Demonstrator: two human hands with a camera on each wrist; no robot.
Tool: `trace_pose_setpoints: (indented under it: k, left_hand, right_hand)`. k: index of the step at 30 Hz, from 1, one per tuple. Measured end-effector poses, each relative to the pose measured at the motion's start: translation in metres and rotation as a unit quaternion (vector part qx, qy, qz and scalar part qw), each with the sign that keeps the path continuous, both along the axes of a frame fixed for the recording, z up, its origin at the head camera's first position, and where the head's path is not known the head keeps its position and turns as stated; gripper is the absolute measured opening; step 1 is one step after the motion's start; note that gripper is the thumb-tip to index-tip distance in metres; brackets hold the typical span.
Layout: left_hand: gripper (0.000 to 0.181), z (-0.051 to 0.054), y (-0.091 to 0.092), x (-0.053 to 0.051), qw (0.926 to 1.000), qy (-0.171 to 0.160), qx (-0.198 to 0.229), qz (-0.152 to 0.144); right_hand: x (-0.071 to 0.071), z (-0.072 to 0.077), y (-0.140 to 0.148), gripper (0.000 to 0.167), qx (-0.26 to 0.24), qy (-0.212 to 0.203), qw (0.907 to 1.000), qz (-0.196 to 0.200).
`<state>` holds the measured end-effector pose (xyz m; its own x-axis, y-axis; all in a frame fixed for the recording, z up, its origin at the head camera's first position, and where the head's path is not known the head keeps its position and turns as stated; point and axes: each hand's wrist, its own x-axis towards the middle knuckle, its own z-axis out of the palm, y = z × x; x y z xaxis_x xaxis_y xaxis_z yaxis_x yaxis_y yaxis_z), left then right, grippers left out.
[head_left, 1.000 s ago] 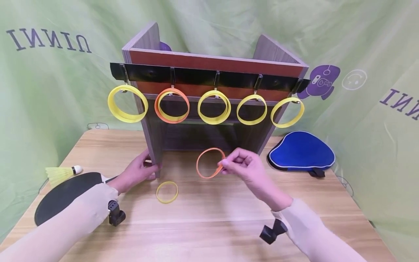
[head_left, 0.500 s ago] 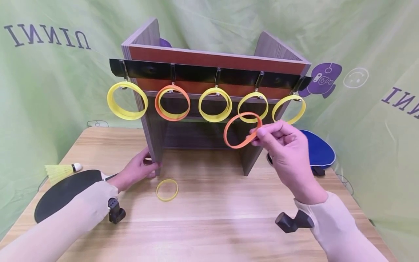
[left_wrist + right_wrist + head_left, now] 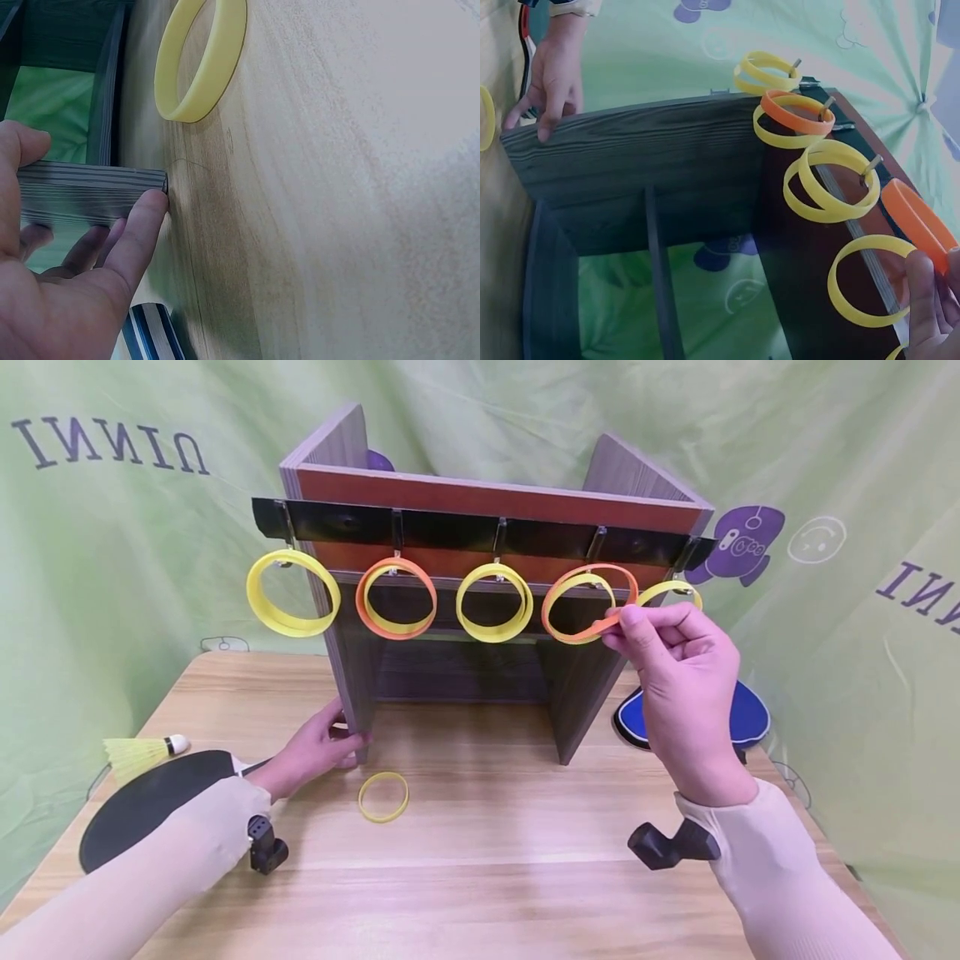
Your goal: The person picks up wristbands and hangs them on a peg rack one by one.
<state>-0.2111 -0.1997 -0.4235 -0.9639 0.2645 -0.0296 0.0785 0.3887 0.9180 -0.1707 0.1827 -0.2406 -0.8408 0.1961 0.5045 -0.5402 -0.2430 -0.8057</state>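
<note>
My right hand point(image 3: 686, 685) pinches an orange wristband point(image 3: 600, 626) between thumb and fingers, up at the fourth hook from the left. In the head view this band overlaps a yellow wristband point(image 3: 836, 296) hanging there; whether it is over the hook tip I cannot tell. My left hand point(image 3: 318, 752) grips the lower edge of the wooden stand's left side panel point(image 3: 97, 180), thumb on one face and fingers round the other. Yellow and orange wristbands hang from the black hook rail point(image 3: 450, 531). One yellow wristband point(image 3: 229, 60) lies on the table near the left hand.
At the left of the table point(image 3: 480, 877) are a yellow shuttlecock point(image 3: 142, 755) and a black table tennis bat point(image 3: 161, 806), partly under the left forearm. A blue bat case point(image 3: 750, 718) lies at the right, partly behind the right hand. A green curtain point(image 3: 840, 635) surrounds the table.
My right hand has lifted the orange wristband from low before the stand, rightward and up to the fourth hook. My left hand stays on the side panel.
</note>
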Motion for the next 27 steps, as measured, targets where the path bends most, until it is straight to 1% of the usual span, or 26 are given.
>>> trace_pose_setpoints:
  k: [3,7,11,15,21,27]
  left_hand:
    - [0.068,-0.001,0.0,0.0,1.0,-0.001,0.0,0.0]
    - [0.068,-0.003,0.0,0.0,1.0,0.0,0.001,0.001]
    - [0.069,-0.004,-0.001,-0.001,1.0,0.001,-0.003,0.001]
    - [0.069,-0.003,-0.001,-0.001,1.0,0.001,-0.002,-0.001]
    - [0.066,-0.001,0.001,0.0,0.9999,0.004,-0.01,0.004]
    - [0.064,0.0,0.001,-0.001,0.9999,0.003,-0.006,0.009]
  right_hand:
    - [-0.002,-0.001,0.001,0.01,0.004,-0.011,0.9999,-0.009]
    - [-0.005,-0.003,0.002,0.012,0.018,-0.037,0.9989,-0.02]
    - [-0.006,-0.006,0.004,0.015,0.031,-0.065,0.9972,-0.021]
    - [-0.006,-0.011,0.006,0.016,0.044,-0.082,0.9955,-0.015]
    - [-0.006,-0.018,0.006,0.013,0.064,-0.093,0.9936,-0.004]
    - [-0.008,-0.022,0.004,0.009,0.081,-0.088,0.9928,0.003]
